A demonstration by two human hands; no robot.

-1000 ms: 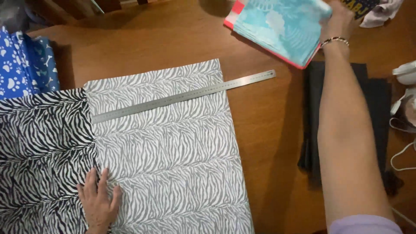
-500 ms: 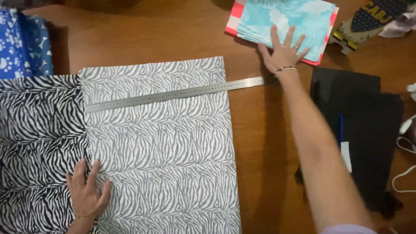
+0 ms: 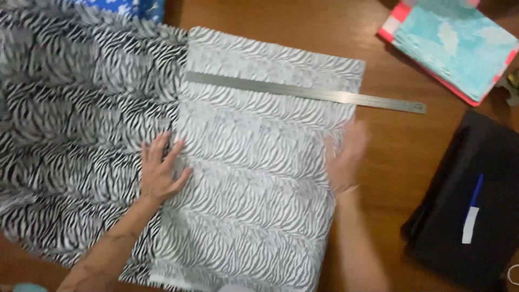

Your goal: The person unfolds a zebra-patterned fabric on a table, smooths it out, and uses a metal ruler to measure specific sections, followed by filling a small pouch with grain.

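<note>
Nearest the camera, the left hand [image 3: 160, 173] lies flat with fingers spread on the zebra-print fabric [image 3: 254, 178], right at the line where the paler folded-over layer meets the darker zebra-print layer [image 3: 75, 124] spread out to the left; its grip is wide and holds nothing, only pressing down. The right hand [image 3: 346, 157] is blurred at the right edge of the paler layer, seemingly flat on the cloth, but whether its grip is wide or pinching the edge I cannot tell. The work in hand looks like smoothing and squaring the folded cloth on the worktop [image 3: 394, 140], and doing it well probably means keeping the left palm firm as an anchor on the fold line while the right strokes outward toward the edge, so wrinkles are pushed off rather than bunched. Pressure should stay light and even, since a thin cloth like this is likely to drag and skew the fold. Farther on, the long metal ruler [image 3: 303, 93] lies across the upper part of the paler layer, slightly slanted, its right end sticking out past the cloth onto bare wood; any tug on the fabric could shift it. To the right, apart from the cloth, a black fabric piece [image 3: 486, 162] carries a blue pen [image 3: 471, 211]. At the far corner sits a folded turquoise fabric stack [image 3: 459, 43] with a pink edge, and a blue printed cloth [image 3: 124, 6] peeks in at the top.
</note>
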